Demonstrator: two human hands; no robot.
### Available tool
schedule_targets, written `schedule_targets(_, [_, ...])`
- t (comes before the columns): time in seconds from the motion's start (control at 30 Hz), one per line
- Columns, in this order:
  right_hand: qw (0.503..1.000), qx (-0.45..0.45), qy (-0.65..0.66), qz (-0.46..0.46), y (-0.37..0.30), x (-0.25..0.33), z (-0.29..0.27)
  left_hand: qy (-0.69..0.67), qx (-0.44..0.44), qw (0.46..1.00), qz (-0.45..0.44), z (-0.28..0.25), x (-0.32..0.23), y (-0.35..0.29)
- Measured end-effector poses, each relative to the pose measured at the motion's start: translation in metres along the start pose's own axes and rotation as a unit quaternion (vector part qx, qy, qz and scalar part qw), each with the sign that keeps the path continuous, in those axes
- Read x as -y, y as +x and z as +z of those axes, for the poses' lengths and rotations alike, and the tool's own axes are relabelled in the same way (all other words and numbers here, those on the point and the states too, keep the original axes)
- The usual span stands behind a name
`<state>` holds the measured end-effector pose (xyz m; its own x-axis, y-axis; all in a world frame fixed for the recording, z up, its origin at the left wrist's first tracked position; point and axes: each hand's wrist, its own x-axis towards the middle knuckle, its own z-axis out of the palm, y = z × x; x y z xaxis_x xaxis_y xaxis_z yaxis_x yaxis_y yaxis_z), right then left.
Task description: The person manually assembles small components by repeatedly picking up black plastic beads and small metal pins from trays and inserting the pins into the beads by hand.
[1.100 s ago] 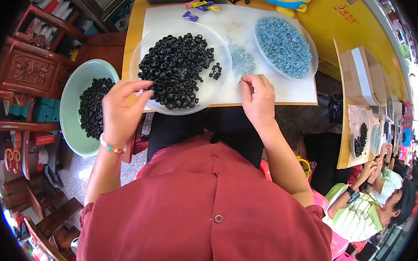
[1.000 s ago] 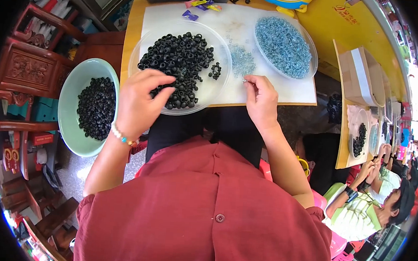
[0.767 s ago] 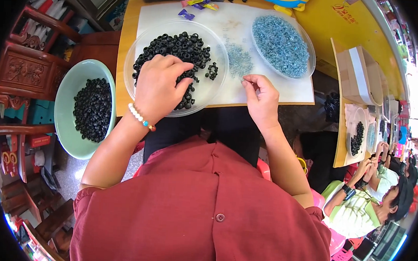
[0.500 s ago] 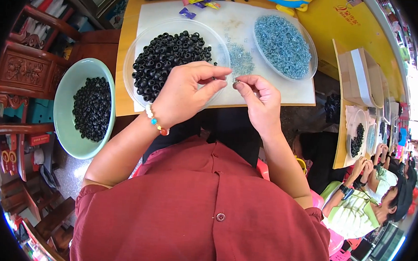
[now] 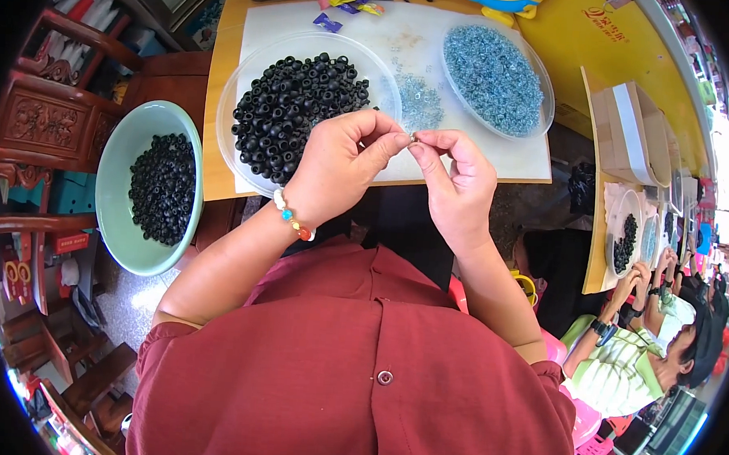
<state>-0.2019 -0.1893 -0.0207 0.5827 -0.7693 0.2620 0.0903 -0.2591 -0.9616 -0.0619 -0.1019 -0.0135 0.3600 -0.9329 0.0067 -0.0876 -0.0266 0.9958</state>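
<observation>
My left hand (image 5: 341,162) and my right hand (image 5: 459,187) meet at the fingertips over the table's near edge, each in a thumb-and-finger pinch. A tiny clear, shiny piece (image 5: 414,139) shows at the right fingertips. Whatever the left fingers hold is hidden behind them. Beneath and beyond my left hand, a round clear plastic tray (image 5: 380,70) holds a heap of black beads (image 5: 292,108). Small pale-blue clear pieces (image 5: 492,79) fill another clear tray (image 5: 545,113) at the far right. More of these lie loose (image 5: 419,105) between the trays.
A pale green basin (image 5: 105,214) with black beads stands left of the table. Wrapped candies (image 5: 329,22) lie at the table's back. A yellow box (image 5: 593,42) rises at the far right. Another person (image 5: 622,352) works at a table (image 5: 595,256) on the right.
My left hand has moved right and its fingertips now touch the right ones. Earlier a small gap separated them, with something dark showing between the left thumb and finger.
</observation>
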Motion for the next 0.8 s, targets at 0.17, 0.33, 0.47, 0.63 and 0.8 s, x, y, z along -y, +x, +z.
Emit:
schedule_targets(0.17, [0.993,-0.023,-0.071,-0.092,0.002,-0.003,-0.003,-0.085,-0.013,0.995,-0.048,0.008,0.0,-0.002])
schedule_targets(0.33, [0.984,-0.048,-0.161,-0.062,0.009,-0.024,-0.014,-0.124,-0.019,0.989,-0.078,0.007,0.006,-0.007])
schedule_targets(0.47, [0.904,-0.021,-0.413,-0.11,0.009,-0.054,-0.031,-0.144,-0.018,0.985,-0.094,0.01,0.004,-0.019])
schedule_targets(0.63, [0.905,-0.017,-0.416,-0.091,0.008,-0.051,-0.028,-0.178,0.012,0.977,-0.12,0.013,0.004,-0.027])
schedule_targets(0.8, [0.991,0.001,-0.116,0.074,-0.005,-0.018,-0.015,-0.189,-0.007,0.976,-0.107,0.014,0.004,-0.024])
